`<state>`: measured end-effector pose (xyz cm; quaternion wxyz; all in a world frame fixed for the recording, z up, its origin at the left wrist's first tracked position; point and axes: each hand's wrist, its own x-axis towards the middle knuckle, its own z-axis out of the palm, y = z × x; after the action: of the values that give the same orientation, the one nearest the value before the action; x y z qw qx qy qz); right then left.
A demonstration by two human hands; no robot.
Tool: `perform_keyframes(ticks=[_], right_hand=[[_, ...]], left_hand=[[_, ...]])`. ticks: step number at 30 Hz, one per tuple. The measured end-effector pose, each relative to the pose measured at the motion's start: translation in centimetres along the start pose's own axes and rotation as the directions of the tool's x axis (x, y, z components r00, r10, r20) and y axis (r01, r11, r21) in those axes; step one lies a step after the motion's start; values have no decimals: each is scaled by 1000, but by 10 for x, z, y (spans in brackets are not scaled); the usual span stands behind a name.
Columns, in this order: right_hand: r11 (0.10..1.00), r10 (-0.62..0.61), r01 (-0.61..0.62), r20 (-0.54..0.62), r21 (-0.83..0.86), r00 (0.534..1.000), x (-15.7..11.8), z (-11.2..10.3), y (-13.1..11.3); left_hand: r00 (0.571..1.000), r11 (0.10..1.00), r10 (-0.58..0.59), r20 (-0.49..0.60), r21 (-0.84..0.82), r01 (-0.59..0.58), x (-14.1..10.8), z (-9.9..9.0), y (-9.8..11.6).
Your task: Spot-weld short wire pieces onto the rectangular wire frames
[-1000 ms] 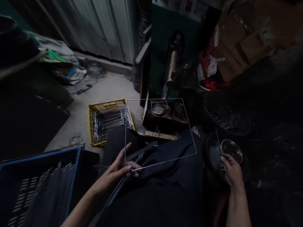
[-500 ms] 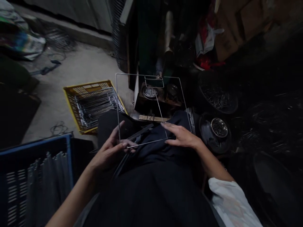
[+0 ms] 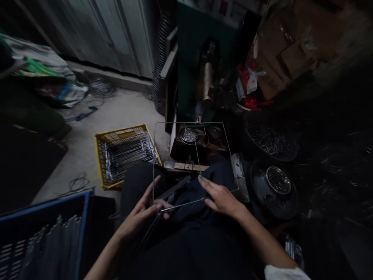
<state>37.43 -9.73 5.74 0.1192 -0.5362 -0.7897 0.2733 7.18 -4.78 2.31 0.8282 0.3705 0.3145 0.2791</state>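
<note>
A thin rectangular wire frame (image 3: 154,155) stretches from my hands to the tip of the machine's cylindrical arm (image 3: 208,83). My left hand (image 3: 148,204) grips its near left corner between thumb and fingers. On the other side, my right hand (image 3: 221,198) has its thumb and fingertips closed on the middle rod of the frame, near the front bar. A smaller U-shaped wire (image 3: 205,130) lies at the frame's far bar, under the arm tip. Below it sits a round dish (image 3: 189,135) of small shiny metal pieces. Several loose straight wires (image 3: 175,187) rest across my lap.
At left stands a yellow crate (image 3: 100,171) of wire pieces, and nearer a blue crate (image 3: 43,206) of upright rods. Dark basins (image 3: 291,155) and a metal bowl (image 3: 278,180) with small parts are at right. Cardboard boxes (image 3: 274,74) stand behind them.
The camera view has tilted up, so everything sits lower in the picture. Both hands keep the same grip on the wire frame, whose far bar stays by the machine's arm tip.
</note>
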Motion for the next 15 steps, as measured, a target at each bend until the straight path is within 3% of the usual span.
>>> perform_keyframes(ticks=[15], right_hand=[[996,25,-20,-59,85,998,7,-1,26]], left_hand=[[999,998,-44,-21,38,45,24,1,6]])
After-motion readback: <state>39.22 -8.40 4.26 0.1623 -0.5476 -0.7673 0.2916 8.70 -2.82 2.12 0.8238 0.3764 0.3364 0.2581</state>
